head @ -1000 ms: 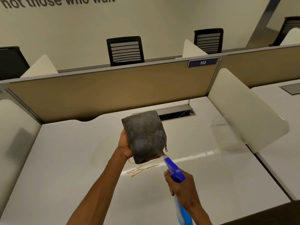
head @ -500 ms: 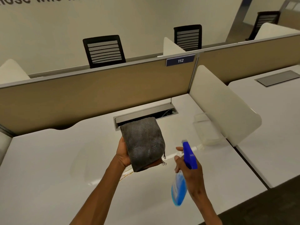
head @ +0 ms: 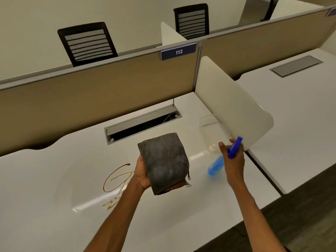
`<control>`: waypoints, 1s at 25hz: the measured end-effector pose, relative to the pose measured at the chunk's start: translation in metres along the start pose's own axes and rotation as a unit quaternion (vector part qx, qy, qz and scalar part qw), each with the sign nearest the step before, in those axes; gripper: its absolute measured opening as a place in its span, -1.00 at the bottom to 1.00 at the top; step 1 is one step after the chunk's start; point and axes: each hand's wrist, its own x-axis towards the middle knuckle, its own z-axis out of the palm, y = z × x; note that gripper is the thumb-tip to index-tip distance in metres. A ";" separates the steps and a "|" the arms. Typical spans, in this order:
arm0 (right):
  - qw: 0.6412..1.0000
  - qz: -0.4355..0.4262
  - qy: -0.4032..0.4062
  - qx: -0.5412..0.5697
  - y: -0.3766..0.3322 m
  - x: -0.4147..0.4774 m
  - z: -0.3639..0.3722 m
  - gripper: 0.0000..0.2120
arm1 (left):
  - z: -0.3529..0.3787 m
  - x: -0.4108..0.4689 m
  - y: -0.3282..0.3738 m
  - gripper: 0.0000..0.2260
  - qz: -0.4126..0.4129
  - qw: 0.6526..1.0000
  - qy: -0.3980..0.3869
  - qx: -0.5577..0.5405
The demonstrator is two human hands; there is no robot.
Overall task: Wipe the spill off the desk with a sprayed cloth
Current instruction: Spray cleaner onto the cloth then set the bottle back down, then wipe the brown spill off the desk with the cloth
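Left hand (head: 141,174) clamped on a folded grey cloth (head: 164,162), palm under it, cloth held flat-ish above the bench (head: 45,179), not touching the surface. Pale damp-looking patches on the cloth's near half. A small loop tag hangs off its near right corner.

Right hand (head: 233,160) wrapped round a spray bottle (head: 217,165), right of the cloth and apart from it. Blue trigger head sticks out above the knuckles toward the side divider (head: 234,110); blue body hangs tilted below the hand, motion-blurred, outline soft. Can't tell if it touches the bench.

Spill (head: 116,179): thin brown looping trail on the bench, just left of the cloth and below it. Right end of the trail is hidden behind the left wrist and forearm; lower part runs into a glare streak and is hard to trace.

Room: bench left of the cloth is open all the way to the frame edge. Behind the cloth, an open cable tray slot (head: 141,123) sits in the bench, near the tan back partition (head: 91,91). Right of the cloth, the divider's rounded end stands just beyond the bottle. Near bench edge runs diagonally under the right forearm, dark carpet (head: 300,215) past it.

A clear container (head: 209,130) sits against the divider, beyond the right hand; edges faint, contents unreadable. Both forearms cut off at the bottom frame.
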 end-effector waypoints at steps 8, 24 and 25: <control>0.999 0.000 0.046 -0.007 0.033 0.080 -0.005 -0.43 | -0.008 0.024 -0.010 -0.39 -0.008 0.999 0.046 -0.022; 0.998 0.003 0.064 0.006 0.054 0.091 -0.007 -0.06 | -0.026 0.016 -0.012 -0.38 -0.006 0.997 0.042 -0.063; 0.997 0.012 0.074 0.006 0.059 0.079 -0.006 -0.03 | -0.029 0.013 -0.011 -0.37 -0.005 0.997 0.040 -0.061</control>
